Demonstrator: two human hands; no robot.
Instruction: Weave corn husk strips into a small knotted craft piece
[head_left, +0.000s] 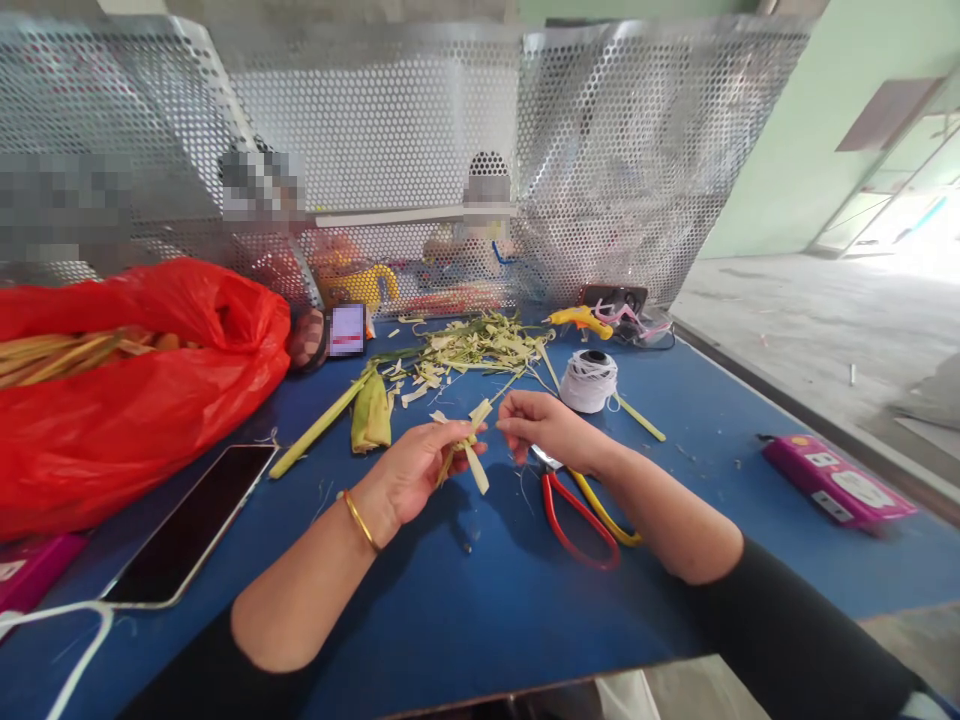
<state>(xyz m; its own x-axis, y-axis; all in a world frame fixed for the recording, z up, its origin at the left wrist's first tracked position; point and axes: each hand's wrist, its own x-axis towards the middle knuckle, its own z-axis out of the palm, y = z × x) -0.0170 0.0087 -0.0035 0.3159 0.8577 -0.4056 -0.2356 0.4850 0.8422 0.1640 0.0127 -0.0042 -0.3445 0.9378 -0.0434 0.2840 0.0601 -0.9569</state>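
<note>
My left hand, with a gold bangle on the wrist, is closed on a small bundle of pale green leaf strips above the blue table. My right hand hovers just to the right of it, fingers pinched together near the strips; whether it holds a thin thread I cannot make out. Scissors with one red and one yellow handle lie on the table under my right wrist. A spool of white thread stands just beyond my right hand.
A red plastic bag of leaf stalks fills the left. A dark phone lies front left, leaf scraps and a long stalk in the middle, a yellow glue gun at the back, a pink box right. Perforated metal screen behind.
</note>
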